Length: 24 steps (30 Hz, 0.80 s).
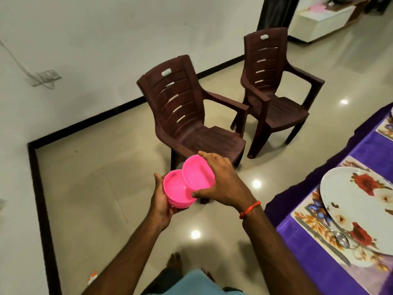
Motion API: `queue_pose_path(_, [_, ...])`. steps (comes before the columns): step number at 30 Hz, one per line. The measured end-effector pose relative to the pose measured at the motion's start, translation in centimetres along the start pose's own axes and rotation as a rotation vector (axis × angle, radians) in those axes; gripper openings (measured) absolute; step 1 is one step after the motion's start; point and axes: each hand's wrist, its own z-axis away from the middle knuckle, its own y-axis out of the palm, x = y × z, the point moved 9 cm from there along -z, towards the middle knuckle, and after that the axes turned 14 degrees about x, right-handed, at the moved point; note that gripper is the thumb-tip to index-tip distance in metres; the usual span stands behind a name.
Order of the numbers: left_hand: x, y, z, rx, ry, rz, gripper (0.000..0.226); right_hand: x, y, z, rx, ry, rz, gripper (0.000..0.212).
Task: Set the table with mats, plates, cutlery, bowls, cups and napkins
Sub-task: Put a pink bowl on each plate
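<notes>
Right now we hold a small stack of round pink plastic bowls [175,193] out in front of us above the floor, well apart from the table. Our left hand [161,202] cups the stack from below, fingers curled under it and thumb against its left rim. Our right hand [222,179] lies over the top pink bowl [196,175], pinching it between thumb at the near rim and spread fingers at the far rim. That bowl is tilted, its lower edge inside the stack. All look glossy and plain. On the purple-clothed table [314,267] to our right, a white flowered plate [359,201] sits on a floral mat [306,216]
</notes>
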Motion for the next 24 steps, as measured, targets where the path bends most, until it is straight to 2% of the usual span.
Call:
queue_pose_path(8, [-2.2, 3.1, -8.3, 0.091, -0.112, -0.063, 0.067, -5.4, -4.0, -1.5, -0.145, 0.257, -0.006, 0.121])
queue_pose_path(14, [-4.5, 7.7, -14.9, 0.248, -0.177, -0.174, 0.068, -9.5, -7.7, -1.4, -0.252, 0.478, -0.039, 0.119])
queue_pose_path(19, [-4.6, 12.0, -18.1, 0.381, -0.237, -0.235, 0.074, -11.3, -9.2, 1.3, -0.401, 0.603, -0.07, 0.112])
queue_pose_path(24, [-2.7, 16.1, -19.1, 0.461, -0.338, -0.276, 0.075, -12.8, -9.5, 5.7, -0.477, 0.741, -0.098, 0.11])
